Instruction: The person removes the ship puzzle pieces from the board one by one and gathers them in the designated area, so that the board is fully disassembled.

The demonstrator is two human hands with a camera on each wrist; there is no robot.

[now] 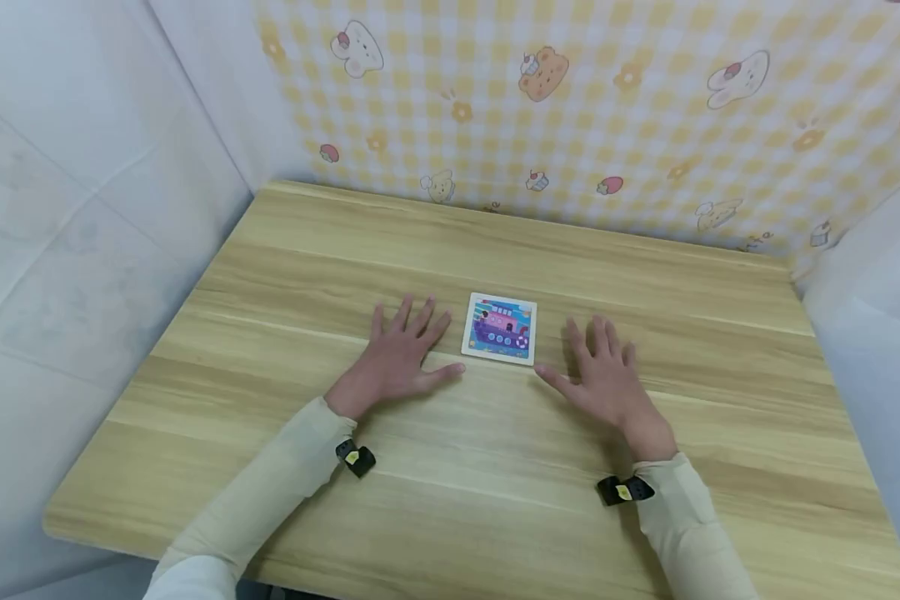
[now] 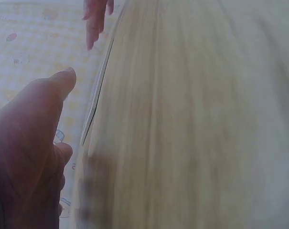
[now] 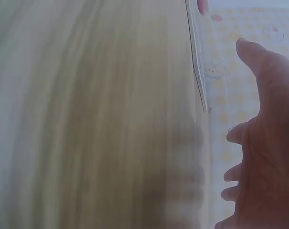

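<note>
A small square picture board (image 1: 499,328) with a white border lies flat on the wooden table, showing a pink and purple ship on blue water. To its left is my left hand (image 1: 399,358), palm down with the fingers spread and the thumb pointing toward the board's lower left corner. On the other side my right hand (image 1: 603,375) has its fingers extended, its thumb tip close to the lower right corner. Both hands are empty. In the left wrist view the board (image 2: 102,78) appears edge-on, a thin strip beyond the thumb; the right wrist view shows the board (image 3: 197,57) likewise.
The wood-grain table (image 1: 450,517) extends around both hands. Behind its far edge hangs a yellow checked cloth (image 1: 495,125) with cartoon animals. Pale curtains (image 1: 82,208) border the left side, and another white sheet (image 1: 870,283) the right. Each wrist wears a black strap (image 1: 356,458).
</note>
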